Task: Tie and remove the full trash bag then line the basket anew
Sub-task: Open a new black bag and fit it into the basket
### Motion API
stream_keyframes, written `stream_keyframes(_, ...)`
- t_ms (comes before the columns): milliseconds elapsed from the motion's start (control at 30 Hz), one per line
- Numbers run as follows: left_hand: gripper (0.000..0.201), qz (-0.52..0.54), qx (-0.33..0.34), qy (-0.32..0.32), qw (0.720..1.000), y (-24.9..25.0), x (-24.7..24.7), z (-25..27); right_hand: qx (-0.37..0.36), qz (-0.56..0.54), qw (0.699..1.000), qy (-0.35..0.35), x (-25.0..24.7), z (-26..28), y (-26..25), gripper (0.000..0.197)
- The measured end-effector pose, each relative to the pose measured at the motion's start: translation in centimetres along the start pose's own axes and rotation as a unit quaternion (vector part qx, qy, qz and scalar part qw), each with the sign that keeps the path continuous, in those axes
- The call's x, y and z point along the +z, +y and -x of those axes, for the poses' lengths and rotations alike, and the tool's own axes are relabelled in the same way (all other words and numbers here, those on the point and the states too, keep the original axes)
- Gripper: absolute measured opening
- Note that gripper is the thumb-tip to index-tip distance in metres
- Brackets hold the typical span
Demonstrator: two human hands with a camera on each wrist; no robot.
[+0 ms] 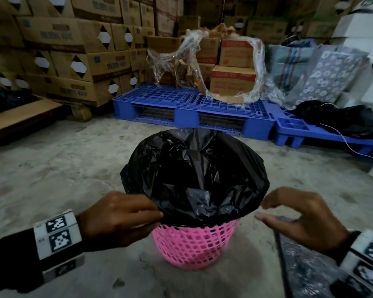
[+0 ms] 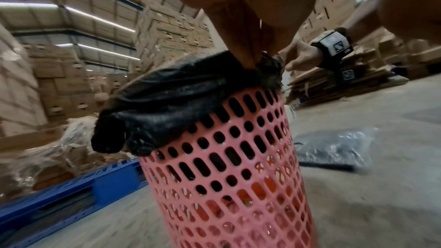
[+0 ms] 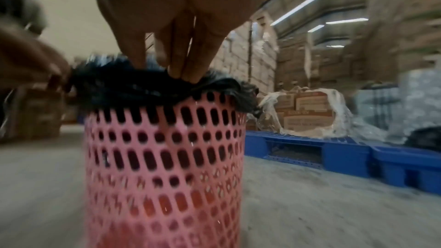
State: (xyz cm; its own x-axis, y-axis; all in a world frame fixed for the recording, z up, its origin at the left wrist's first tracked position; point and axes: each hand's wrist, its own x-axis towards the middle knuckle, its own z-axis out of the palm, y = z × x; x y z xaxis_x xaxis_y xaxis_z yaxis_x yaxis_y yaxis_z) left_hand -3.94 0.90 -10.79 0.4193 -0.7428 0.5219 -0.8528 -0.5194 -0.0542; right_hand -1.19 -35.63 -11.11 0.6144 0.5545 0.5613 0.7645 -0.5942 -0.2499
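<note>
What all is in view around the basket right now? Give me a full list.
pink perforated plastic basket: one, pink, on the concrete floor, centre.
black plastic trash bag: one, black, lining the basket, edge folded over the rim.
blue plastic pallets: two, blue, behind the basket.
brown cardboard boxes: many, brown, stacked along the back.
clear plastic wrap: one, clear, around boxes on the pallet.
left hand: fingers pinch the bag's edge.
right hand: fingers at the bag's edge; grip unclear.
</note>
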Motion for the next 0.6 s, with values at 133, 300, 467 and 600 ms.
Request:
stream_keyframes(133, 0.038, 0.002, -0.099, -0.049, 0.994, -1.4, -1.1, -1.1, -0.030, 0.112, 0.986, -0.121, -0.6, -2.6, -0.8, 0.057)
stream_keyframes(300, 0.033, 0.048, -0.092, -0.139, 0.985, -2.1, -0.7, -1.0, -0.112, 0.208, 0.946, -0.221, 0.0, -3.4, -0.5, 0.026)
stream_keyframes(467, 0.033, 0.112, -0.065, -0.132, 0.983, -0.8, -1.5, -1.8, -0.036, 0.117, 0.926, -0.357, -3.2, -2.7, -2.8, 0.024)
stream_keyframes(600, 0.048, 0.022, -0.128, -0.108, 0.986, -2.5, -1.3, -2.4, 0.000, 0.056, 0.937, -0.344, -5.2, -7.0, -4.1, 0.054)
